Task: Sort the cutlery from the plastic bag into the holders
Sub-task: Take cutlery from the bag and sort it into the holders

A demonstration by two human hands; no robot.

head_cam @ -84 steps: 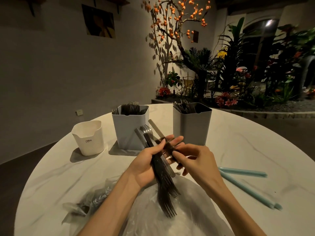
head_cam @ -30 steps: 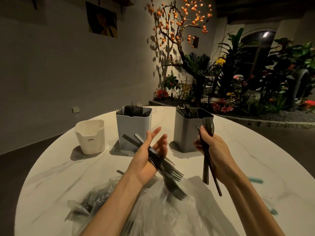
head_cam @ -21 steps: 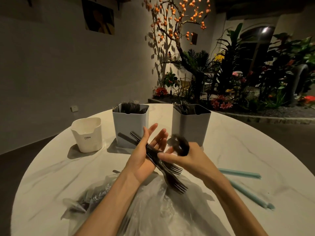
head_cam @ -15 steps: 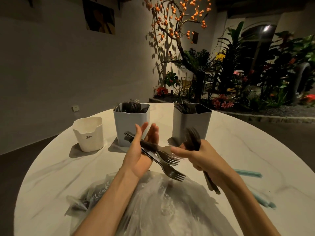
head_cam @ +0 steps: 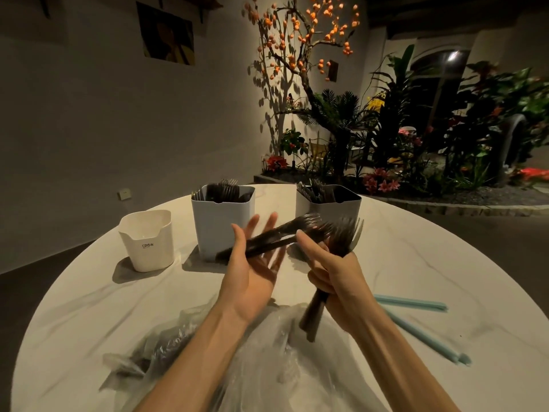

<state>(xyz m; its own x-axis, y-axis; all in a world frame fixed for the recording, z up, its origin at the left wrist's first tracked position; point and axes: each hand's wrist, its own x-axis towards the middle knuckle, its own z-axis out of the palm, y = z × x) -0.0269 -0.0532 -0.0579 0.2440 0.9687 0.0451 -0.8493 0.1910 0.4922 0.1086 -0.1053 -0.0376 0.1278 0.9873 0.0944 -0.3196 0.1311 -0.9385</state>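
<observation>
A bundle of dark forks [head_cam: 341,242] stands upright in my right hand [head_cam: 335,278], which grips the handles in a fist, tines up; its forefinger reaches toward the other forks. Two or three dark forks [head_cam: 267,242] lie across my left hand [head_cam: 252,275], whose fingers are straight and spread, tines pointing up and right. Behind the hands stand two grey holders: the left one [head_cam: 219,230] and the right one [head_cam: 329,208], both with cutlery in them. The crumpled clear plastic bag [head_cam: 267,367] lies under my forearms with some dark cutlery at its left end.
A white holder [head_cam: 148,242] marked CRBW stands at the left of the round marble table [head_cam: 430,257]. Two teal sticks [head_cam: 416,304] lie at the right. Plants and a decorative tree stand beyond the table's far edge.
My right hand has lifted its bundle upright, and the cutlery showing above the fist now ends in fork tines. The forks on my left palm swung so their tines point up and right.
</observation>
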